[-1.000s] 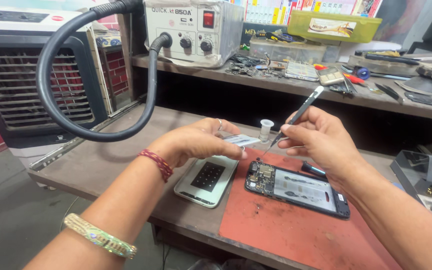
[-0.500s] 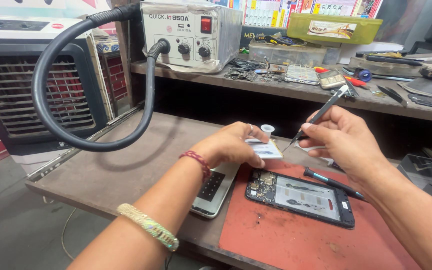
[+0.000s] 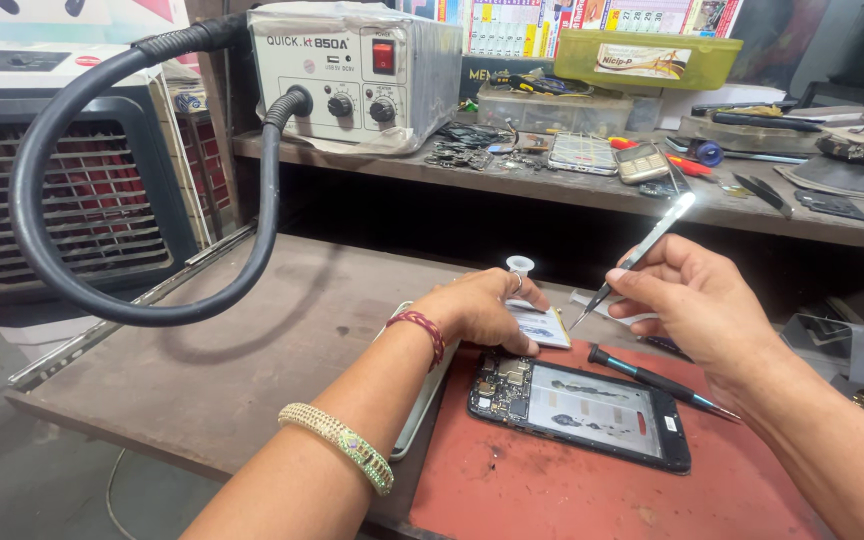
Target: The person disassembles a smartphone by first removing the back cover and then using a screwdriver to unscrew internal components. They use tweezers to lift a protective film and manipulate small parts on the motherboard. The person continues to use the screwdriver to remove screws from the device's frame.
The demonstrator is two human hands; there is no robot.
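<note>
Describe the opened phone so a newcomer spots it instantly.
Find the red mat on the workbench's right. The opened phone lies flat there, just below the left hand and right hand. Unlike the screwdriver beside it, it is a black rectangle with bare circuitry showing.

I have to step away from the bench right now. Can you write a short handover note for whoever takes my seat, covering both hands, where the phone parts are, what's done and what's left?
Left hand: holds a flat silver part by its edge, above the top end of the opened phone.
Right hand: grips metal tweezers, tip at the edge of that part.
Phone lies back-off on the red mat, circuit board exposed. A phone back cover lies under the left wrist. A dark screwdriver rests beside the phone.
Done: phone opened, silver part lifted off the bench.
Left: the part is not yet set down or fitted; the phone is open.
</note>
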